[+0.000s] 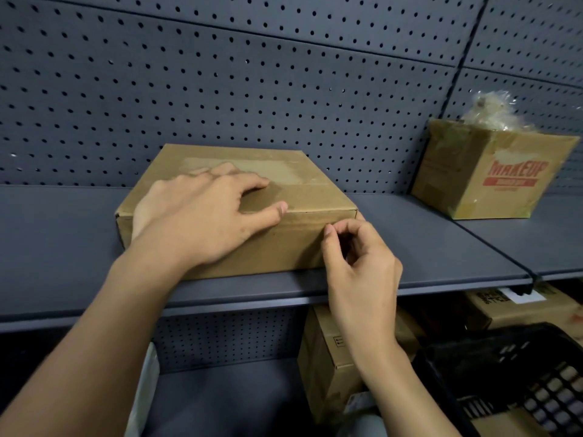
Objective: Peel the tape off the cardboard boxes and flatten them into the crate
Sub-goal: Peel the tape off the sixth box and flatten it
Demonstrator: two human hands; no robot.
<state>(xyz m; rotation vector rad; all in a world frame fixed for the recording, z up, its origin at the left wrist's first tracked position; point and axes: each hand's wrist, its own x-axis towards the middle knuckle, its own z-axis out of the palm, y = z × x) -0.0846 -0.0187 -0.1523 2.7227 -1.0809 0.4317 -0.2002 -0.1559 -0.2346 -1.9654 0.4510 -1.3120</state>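
A flat brown cardboard box (284,244) sealed with clear tape (268,171) lies on the grey shelf (441,247). My left hand (202,212) rests spread on its top near the front edge, fingers straight. My right hand (356,257) is at the box's front right corner, thumb and forefinger pinched together at the tape end on the front face. A black plastic crate (520,383) sits at the lower right, below the shelf.
An open box (492,178) printed "MAKEUP", stuffed with crumpled plastic, stands at the right on the shelf. More cardboard boxes (331,367) sit under the shelf beside the crate. A grey pegboard wall (252,89) backs the shelf.
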